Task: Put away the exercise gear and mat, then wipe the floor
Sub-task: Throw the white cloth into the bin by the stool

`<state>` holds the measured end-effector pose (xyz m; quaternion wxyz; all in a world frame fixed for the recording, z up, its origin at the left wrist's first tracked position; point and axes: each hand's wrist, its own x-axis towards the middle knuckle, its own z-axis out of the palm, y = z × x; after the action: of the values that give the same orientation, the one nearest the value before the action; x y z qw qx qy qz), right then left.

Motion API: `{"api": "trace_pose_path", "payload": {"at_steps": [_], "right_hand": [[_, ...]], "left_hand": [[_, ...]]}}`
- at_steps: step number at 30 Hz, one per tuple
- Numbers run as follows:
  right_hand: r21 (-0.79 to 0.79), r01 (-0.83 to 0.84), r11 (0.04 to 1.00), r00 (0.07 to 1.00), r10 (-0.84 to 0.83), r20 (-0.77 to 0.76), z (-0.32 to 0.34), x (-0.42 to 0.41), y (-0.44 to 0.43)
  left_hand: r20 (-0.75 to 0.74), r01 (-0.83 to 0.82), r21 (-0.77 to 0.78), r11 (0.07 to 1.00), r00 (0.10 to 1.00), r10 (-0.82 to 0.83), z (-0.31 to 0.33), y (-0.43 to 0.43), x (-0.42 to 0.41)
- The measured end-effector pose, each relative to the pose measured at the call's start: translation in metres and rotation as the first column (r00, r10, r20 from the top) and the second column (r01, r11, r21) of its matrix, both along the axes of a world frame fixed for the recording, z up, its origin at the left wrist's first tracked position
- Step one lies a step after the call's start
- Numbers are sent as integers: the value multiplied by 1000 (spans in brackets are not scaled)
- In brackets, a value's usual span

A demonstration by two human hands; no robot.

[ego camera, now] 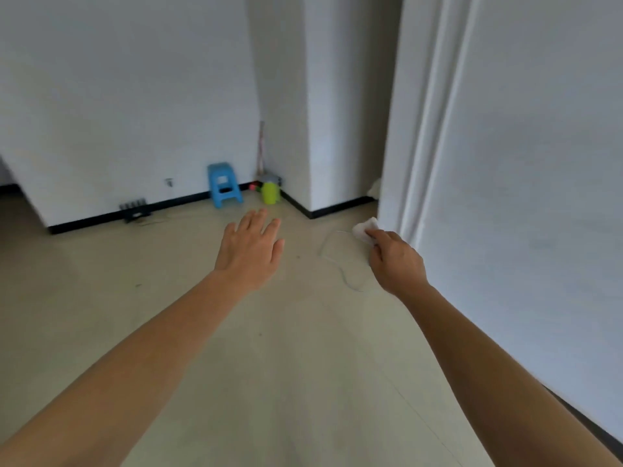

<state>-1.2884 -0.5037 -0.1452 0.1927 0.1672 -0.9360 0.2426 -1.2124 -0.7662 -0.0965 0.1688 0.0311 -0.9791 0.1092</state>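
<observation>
Floor (168, 332): no mat or gear visible; wiping apparently pending. Right grip (394, 261) pinches cloth (365, 227), 3 o'clock from left grip (251, 251), splayed, empty

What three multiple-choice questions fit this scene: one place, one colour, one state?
1. Where does the green container stand?
A) on the floor in the wall corner, right of the plastic stool
B) on a shelf
C) in a hand

2. What colour is the plastic stool?
A) red
B) blue
C) white

3. What is the right hand doing?
A) hanging empty
B) pinching a white cloth
C) pressing a wall

Answers: 1 A, it sits in the corner; 2 B, seat and legs are blue; 3 B, its fingers grip the cloth.
</observation>
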Motion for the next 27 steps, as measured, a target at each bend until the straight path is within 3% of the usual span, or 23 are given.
{"api": "trace_pose_path", "payload": {"at_steps": [8, 13, 21, 27], "right_hand": [[63, -199, 978, 980, 199, -3, -6, -105, -174], [40, -226, 973, 973, 227, -36, -5, -195, -245], [-17, -267, 964, 963, 267, 35, 24, -341, -376], [41, -332, 943, 943, 331, 18, 19, -440, -505]], "left_hand": [[17, -215, 107, 971, 977, 214, -11, -151, -66], [11, -240, 90, 966, 971, 240, -10, -216, -152], [-41, -256, 49, 965, 965, 259, 23, -330, -277], [-52, -302, 60, 951, 951, 305, 2, -456, -367]]}}
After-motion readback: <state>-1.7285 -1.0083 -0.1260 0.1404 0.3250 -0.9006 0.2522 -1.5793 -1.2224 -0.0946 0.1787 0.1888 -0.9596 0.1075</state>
